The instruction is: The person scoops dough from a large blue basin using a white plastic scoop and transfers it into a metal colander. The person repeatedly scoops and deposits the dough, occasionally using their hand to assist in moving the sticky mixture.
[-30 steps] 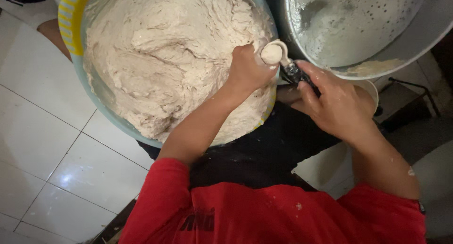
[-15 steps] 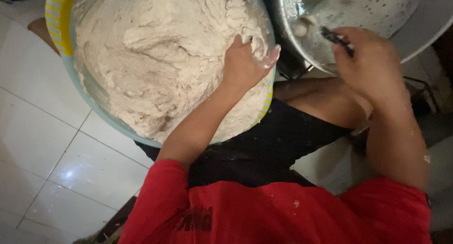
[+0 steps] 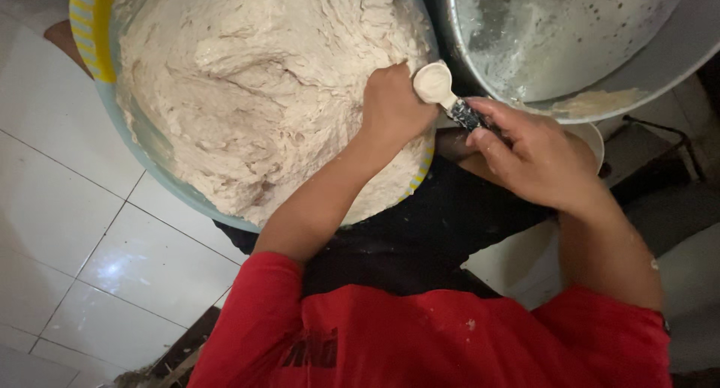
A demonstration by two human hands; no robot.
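Since the earlier picture the right hand [image 3: 536,159] has come back from the metal pan [image 3: 660,65] toward the person's body, bringing the spoon [image 3: 442,92] to the edge of the dough, where it now lies just beside the left hand [image 3: 394,107].

At the far left, white floor tiles [image 3: 67,230] show below the big bowl [image 3: 94,35], whose yellow-striped rim is cut off by the top edge. The pale, sticky dough [image 3: 255,88] fills the bowl; its upper part runs out of view too. The left hand rests at the dough's right edge, curled into a loose fist seen from the back, so whether the fingers hold any dough cannot be told. The spoon's round white bowl touches that hand; its dark handle disappears under the right hand's fingers, which are pinched around it. To the right, the metal pan is only partly in view, with a smear of batter on its rim. Red sleeves [image 3: 420,335] cover the lower frame.
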